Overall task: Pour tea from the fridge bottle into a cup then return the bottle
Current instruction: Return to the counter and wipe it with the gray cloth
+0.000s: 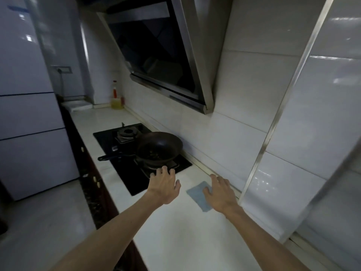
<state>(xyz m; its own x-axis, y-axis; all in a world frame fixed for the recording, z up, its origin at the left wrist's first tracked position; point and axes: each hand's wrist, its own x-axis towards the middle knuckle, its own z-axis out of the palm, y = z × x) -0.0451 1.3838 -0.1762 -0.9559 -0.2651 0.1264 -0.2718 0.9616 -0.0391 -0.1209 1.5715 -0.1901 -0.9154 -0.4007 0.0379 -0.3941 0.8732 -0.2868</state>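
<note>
Both hands, left (165, 185) and right (221, 192), empty, fingers spread, over white worktop (175, 231); white fridge (25, 114) shut; fetching, pouring, returning pending.

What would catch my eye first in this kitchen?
Two bare hands reach over the white countertop: the left hand by the black stove edge, the right hand over a blue cloth. Behind them, a dark round wok sits on the burner, under a slanted steel hood.
</note>
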